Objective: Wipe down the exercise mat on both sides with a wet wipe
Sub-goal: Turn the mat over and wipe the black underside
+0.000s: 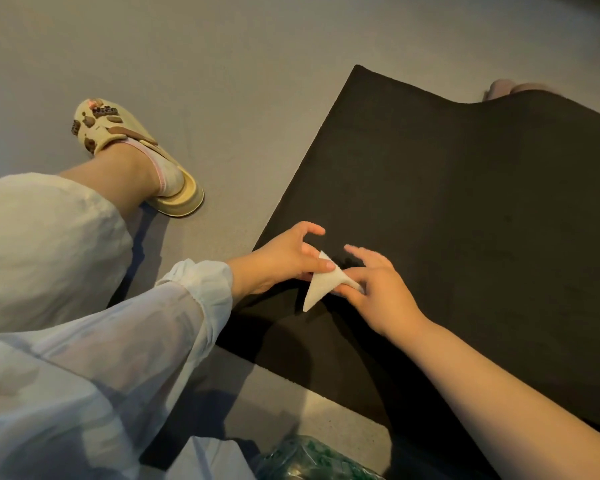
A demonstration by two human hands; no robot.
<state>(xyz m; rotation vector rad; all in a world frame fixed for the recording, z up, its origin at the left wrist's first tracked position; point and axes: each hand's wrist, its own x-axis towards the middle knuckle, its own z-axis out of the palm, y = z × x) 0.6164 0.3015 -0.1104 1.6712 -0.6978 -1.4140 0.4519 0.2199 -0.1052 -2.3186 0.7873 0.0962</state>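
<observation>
White and limp, the folded wet wipe point(321, 284) hangs between our left hand point(284, 261) and right hand point(374, 289), both pinching it just above the black exercise mat point(465, 220); light and flimsy, we judge it handles best bunched under flat fingers

brown raised letters on slipper point(99, 124) toe, too blurred to read

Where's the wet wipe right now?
In the head view, the wet wipe is held just above the black mat's near-left corner, pinched between the left hand and right hand.
</observation>
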